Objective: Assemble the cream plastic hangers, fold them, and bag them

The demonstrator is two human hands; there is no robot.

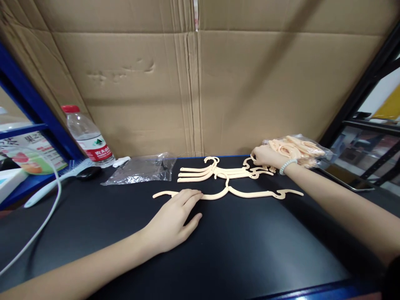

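A cream plastic clothes hanger (253, 194) lies spread on the black table, its hook pointing away from me. My left hand (179, 212) rests over its left arm with the fingers stretched out. Behind it, several more cream hanger pieces (196, 174) lie side by side, hooks bunched near the middle. My right hand (269, 156), wearing a beaded bracelet, has its fingertips pinched at a curved hanger piece (247, 163) at the right end of that group. Just beside the wrist sits a clear plastic bag (323, 153) filled with cream hanger parts (289, 150).
An empty-looking clear bag (143, 168) lies back left. Further left are a red-capped water bottle (90, 139), a light-blue brush (56, 183), a black object (89, 173) and a white cable (58, 196). Cardboard (140, 83) walls the back; a flat dark device (346, 179) lies right.
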